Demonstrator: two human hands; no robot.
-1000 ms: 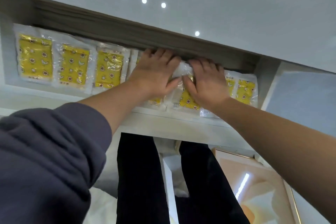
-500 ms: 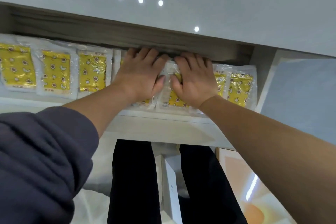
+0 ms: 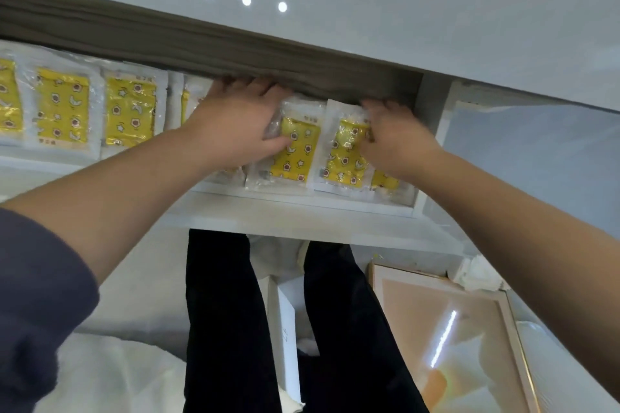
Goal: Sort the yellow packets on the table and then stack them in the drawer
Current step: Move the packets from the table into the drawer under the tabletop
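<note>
Two yellow packets (image 3: 295, 157) lie between flat-fingered left grip (image 3: 241, 121) and right grip (image 3: 392, 141), closure unclear.

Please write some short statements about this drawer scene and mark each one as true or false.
1. Both the left hand and the right hand touch yellow packets in the drawer. True.
2. The packets lie on the floor. False: they lie in a row in the drawer.
3. The left arm has a dark sleeve. True.
4. The right hand holds scissors. False: it rests on a packet.
</note>
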